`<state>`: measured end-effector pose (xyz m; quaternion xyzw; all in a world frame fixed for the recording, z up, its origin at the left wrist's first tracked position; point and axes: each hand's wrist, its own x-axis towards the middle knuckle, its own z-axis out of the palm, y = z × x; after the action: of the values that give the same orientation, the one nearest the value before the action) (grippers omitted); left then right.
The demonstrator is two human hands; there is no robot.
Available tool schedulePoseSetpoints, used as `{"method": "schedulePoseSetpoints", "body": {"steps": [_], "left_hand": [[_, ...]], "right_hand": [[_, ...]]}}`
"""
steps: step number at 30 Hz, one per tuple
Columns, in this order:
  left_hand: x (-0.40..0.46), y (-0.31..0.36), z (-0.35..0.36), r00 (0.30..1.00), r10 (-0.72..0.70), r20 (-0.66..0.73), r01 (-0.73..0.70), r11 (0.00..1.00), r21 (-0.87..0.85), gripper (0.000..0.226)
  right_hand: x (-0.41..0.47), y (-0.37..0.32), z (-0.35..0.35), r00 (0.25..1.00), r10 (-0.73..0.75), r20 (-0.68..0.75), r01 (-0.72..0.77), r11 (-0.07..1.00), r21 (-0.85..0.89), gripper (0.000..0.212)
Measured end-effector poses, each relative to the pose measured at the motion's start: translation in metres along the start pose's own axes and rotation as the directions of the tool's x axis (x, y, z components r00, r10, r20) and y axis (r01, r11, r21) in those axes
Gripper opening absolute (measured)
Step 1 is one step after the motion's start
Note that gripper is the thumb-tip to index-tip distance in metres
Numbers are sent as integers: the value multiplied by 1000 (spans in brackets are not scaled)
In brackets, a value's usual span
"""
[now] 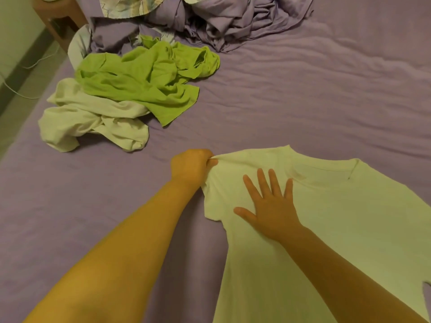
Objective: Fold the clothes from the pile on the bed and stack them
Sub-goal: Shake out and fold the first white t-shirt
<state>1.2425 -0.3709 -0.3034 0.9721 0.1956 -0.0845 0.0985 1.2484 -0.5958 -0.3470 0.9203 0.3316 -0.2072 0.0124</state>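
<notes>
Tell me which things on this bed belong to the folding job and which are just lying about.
Part of the job:
white T-shirt, pinched by the left hand, pressed flat by the right hand
green garment
crumpled white garment

Just lying about:
bunched purple bedding
patterned fabric
white cable

The white T-shirt (326, 229) runs out of view at 3 and 6 o'clock, so its hem and far sleeve are unseen. The left hand (191, 169) hides the sleeve edge it pinches. At 12 o'clock the rumpled purple bedding (233, 22) and patterned fabric (126, 5) are cropped.
</notes>
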Motion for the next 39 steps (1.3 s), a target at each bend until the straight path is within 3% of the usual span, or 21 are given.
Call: {"method": "schedulePoseSetpoints", "body": {"steps": [3, 4, 6, 8, 9, 11, 13, 14, 16, 20, 23, 25, 32, 39], "left_hand": [[-1, 7, 8, 998, 50, 43, -53, 996, 70, 27], [-6, 9, 11, 997, 39, 66, -38, 999, -12, 27], [-22, 12, 19, 995, -39, 90, 70, 925, -375, 25], [-48, 16, 22, 970, -206, 129, 236, 662, -711, 48], [-63, 17, 24, 938, -305, 165, 309, 519, -797, 59], [-94, 23, 25, 862, -444, 246, 403, 305, -863, 66], [-124, 31, 30, 817, -484, 312, 441, 176, -880, 51], [-138, 36, 34, 821, -482, 307, 435, 177, -883, 35], [-164, 44, 40, 857, -451, 251, 406, 291, -866, 7], [-202, 55, 55, 907, -321, 271, 400, 461, -793, 32], [-230, 59, 66, 936, -251, 248, 353, 641, -682, 36], [-254, 62, 72, 946, -206, 251, 322, 700, -637, 37], [-335, 62, 89, 901, -329, 283, 434, 692, -577, 37], [-361, 58, 88, 845, -463, 268, 529, 647, -549, 30]], "right_hand": [[8, -6, 6, 998, 57, -32, -58, 998, -25, 85], [9, -7, 7, 997, 69, -37, -70, 997, -23, 85], [4, -9, 10, 995, 97, -36, -97, 995, -16, 84], [-12, -12, 13, 994, 111, -22, -111, 994, -15, 82], [-22, -16, 13, 993, 117, -20, -117, 993, -4, 84], [-48, -28, 7, 991, 131, 16, -132, 990, 42, 87], [-73, -39, 6, 989, 140, 55, -144, 986, 88, 79], [-84, -44, 7, 988, 141, 65, -147, 984, 100, 73], [-104, -49, 10, 988, 127, 87, -136, 984, 112, 67], [-133, -47, 19, 992, 81, 101, -90, 993, 81, 67], [-156, -44, 22, 987, 36, 155, -42, 999, 35, 73], [-177, -42, 27, 982, 28, 185, -30, 1000, 7, 77], [-235, -47, 47, 966, 25, 258, -32, 999, 24, 67], [-234, -46, 70, 974, 6, 227, 24, 991, -129, 85]]}}
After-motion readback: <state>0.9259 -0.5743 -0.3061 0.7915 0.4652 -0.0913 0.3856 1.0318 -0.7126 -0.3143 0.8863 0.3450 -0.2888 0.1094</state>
